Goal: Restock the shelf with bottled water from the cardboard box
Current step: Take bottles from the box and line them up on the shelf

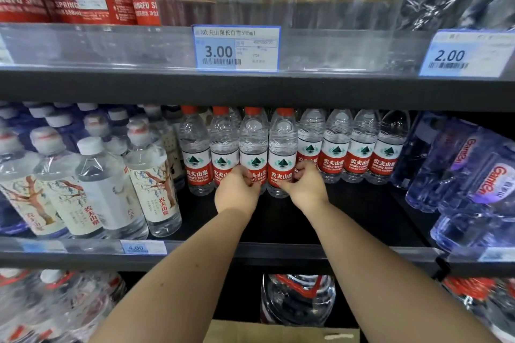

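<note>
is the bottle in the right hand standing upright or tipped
Upright. The bottle stands on the shelf with its red cap straight above its base, level with its neighbours; the right hand grips its label.

Across mid-frame ran a dark shelf (348, 220). Red-labelled water bottles (359, 147) stood in its centre, tree-printed bottles (156, 189) at left, bluish wrapped packs (473, 175) at right.

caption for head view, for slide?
Both hands, left and right, set red-label water bottles on the middle shelf.
</note>
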